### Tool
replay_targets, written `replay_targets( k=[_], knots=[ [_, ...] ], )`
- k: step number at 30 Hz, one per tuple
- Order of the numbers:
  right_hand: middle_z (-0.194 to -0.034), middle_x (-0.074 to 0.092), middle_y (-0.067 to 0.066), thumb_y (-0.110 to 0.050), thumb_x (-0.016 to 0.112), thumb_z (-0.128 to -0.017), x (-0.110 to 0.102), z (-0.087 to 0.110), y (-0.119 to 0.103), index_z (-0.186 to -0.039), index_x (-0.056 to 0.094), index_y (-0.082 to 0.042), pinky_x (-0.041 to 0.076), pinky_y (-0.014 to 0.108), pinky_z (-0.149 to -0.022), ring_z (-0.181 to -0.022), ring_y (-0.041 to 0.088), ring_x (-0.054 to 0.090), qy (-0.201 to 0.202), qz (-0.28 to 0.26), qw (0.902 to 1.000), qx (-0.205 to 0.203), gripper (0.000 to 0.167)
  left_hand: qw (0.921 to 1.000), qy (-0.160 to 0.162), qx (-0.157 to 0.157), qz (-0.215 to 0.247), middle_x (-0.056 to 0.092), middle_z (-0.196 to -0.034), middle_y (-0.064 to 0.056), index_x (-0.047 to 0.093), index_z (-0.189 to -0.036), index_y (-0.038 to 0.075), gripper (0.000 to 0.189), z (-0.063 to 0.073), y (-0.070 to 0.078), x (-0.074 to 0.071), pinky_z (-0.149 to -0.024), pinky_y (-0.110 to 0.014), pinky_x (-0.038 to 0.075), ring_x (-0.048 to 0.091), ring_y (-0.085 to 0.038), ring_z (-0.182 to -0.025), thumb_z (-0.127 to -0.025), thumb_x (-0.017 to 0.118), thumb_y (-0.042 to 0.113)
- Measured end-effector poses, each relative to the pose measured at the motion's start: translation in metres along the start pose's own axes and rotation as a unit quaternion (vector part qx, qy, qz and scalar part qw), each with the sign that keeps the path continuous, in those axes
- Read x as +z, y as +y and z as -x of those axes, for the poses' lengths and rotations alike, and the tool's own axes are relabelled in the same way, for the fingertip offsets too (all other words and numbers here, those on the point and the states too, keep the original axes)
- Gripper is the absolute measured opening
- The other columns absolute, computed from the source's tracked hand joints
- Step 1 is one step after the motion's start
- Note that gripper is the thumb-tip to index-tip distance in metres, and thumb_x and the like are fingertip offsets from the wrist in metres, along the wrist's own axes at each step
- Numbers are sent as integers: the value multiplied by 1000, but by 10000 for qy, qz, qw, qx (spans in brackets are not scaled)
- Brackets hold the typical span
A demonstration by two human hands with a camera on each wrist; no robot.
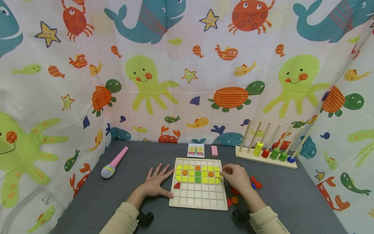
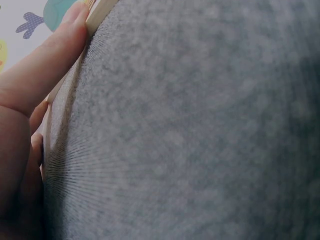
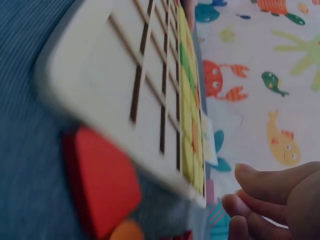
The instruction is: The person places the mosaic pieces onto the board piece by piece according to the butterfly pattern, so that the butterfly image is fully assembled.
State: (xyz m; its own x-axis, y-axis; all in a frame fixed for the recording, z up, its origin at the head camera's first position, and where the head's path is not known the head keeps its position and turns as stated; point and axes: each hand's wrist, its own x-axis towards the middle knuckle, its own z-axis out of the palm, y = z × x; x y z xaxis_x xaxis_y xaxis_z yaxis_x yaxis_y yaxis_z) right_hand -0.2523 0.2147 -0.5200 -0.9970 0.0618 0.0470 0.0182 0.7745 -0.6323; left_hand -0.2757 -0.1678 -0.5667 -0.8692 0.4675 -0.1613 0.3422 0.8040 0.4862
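A wooden grid board [image 1: 198, 195] lies in front of me, with yellow tiles [image 1: 191, 179], orange discs and green squares in its upper rows. One red quarter-round tile [image 1: 177, 185] sits below them at the left. My left hand [image 1: 156, 185] has its fingers spread on the table, with thumb and fingertips at the board's left edge. Over the board's upper right edge is my right hand [image 1: 237, 175], its bent fingertips beside the end yellow tile. The right wrist view shows thumb and fingers [image 3: 265, 175] close together, and no piece appears between them.
Loose red tiles [image 1: 230, 202], an orange disc [image 1: 234, 200] and a blue piece [image 1: 253, 186] lie right of the board. Behind it are a butterfly picture card [image 1: 192, 154] and a pink block [image 1: 214, 150]. A toy microphone [image 1: 117, 161] lies left; a peg counting rack [image 1: 242, 153] stands right.
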Motion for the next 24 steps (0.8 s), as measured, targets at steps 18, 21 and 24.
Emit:
replay_targets(
  k=[18, 21, 24],
  knots=[
    [-95, 69, 9, -35, 85, -82, -2, -2, 29, -111, 73, -4, 53, 43, -70, -79, 22, 59, -79, 954, 9944, 455, 44, 10000, 6, 46, -14, 10, -171, 0, 24, -161, 37, 118, -1, 1, -2, -117, -69, -13, -9, -37, -157, -64, 76, 79],
    [-89, 69, 7, -30, 86, -81, 1, -3, 29, -108, 74, -3, 53, 41, -67, -75, 21, 58, -14, 892, 9952, 406, 40, 10000, -25, 30, 24, 10, -171, 0, 24, -161, 37, 118, 0, 1, -2, -117, -69, -13, -10, -37, -157, -64, 77, 79],
    [-89, 70, 8, -27, 86, -81, 3, -4, 29, -106, 75, -3, 54, 43, -70, -75, 21, 59, 46, 855, 9958, 322, 36, 10000, -39, 22, 0, 10, -171, 1, 24, -161, 38, 118, 0, 2, -2, -117, -68, -14, -10, -37, -157, -63, 76, 80]
  ],
)
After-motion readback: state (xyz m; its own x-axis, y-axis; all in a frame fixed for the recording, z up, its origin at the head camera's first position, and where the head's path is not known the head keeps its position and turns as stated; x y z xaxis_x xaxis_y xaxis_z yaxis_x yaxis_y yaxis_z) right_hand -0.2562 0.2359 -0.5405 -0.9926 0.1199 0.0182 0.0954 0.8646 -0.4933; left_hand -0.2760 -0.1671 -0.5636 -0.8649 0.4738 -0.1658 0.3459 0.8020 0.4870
